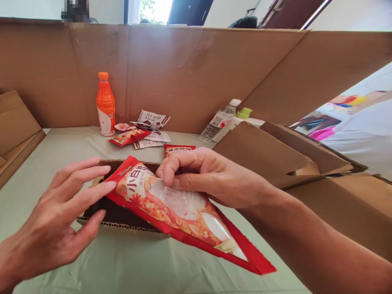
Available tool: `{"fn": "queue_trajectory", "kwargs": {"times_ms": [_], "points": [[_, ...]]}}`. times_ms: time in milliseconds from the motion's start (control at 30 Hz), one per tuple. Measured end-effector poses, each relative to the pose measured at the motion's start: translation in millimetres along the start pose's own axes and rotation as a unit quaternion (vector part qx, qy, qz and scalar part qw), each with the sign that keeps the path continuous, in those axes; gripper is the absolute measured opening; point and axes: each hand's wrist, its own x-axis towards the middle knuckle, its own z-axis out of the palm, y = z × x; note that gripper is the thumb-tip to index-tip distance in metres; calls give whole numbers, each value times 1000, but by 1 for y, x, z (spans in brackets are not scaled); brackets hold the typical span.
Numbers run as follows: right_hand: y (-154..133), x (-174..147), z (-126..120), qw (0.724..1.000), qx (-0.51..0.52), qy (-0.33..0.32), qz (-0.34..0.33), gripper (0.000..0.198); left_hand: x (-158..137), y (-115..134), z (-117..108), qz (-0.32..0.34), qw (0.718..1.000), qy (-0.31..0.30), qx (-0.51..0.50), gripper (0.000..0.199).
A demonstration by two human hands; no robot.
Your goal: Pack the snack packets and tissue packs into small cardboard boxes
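red and glossy, a printed pouch hangs slantwise in the right hand, its upper edge pinched between thumb and bent fingers, one corner pointing up to the left and the other down to the right. the left hand is wide, fingers spread and slightly curved, holding nothing; its fingertips reach the pouch's upper left corner, though whether they press on it i cannot tell. beneath the pouch, and partly hidden by it, sits a small open carton with a dark inside and bare corrugated edges, resting on a pale green tabletop. farther back, an orange bottle stands upright near a tall cardboard wall. just right of it lies a loose heap: a red snack packet and several white sachets lettered "su-per meal". another red packet shows only its top behind the right hand. to the right, a clear bottle with a white cap tilts to the right, near a green lid. brown cardboard flaps fill the right side, and a cardboard box stands at the far left.
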Motion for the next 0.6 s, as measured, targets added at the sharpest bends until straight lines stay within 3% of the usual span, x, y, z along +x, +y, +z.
{"fn": "queue_trajectory", "kwargs": {"times_ms": [167, 400, 500, 600], "points": [[-4, -6, 1, 998, 44, -42, 31, 25, 28, -9, -2, 81, 989, -124, -22, 47], [10, -2, 2, 995, 59, -44, 70, 25, 29, -4, 0, 105, 985, -119, -68, 30], [18, 1, -7, 996, 70, -43, 35, 40, 28, -6, -1, 76, 984, -144, -75, 31], [16, -9, -18, 996, 20, -86, 32, 66, 28, -10, -2, 39, 980, -167, -102, 31]]}}
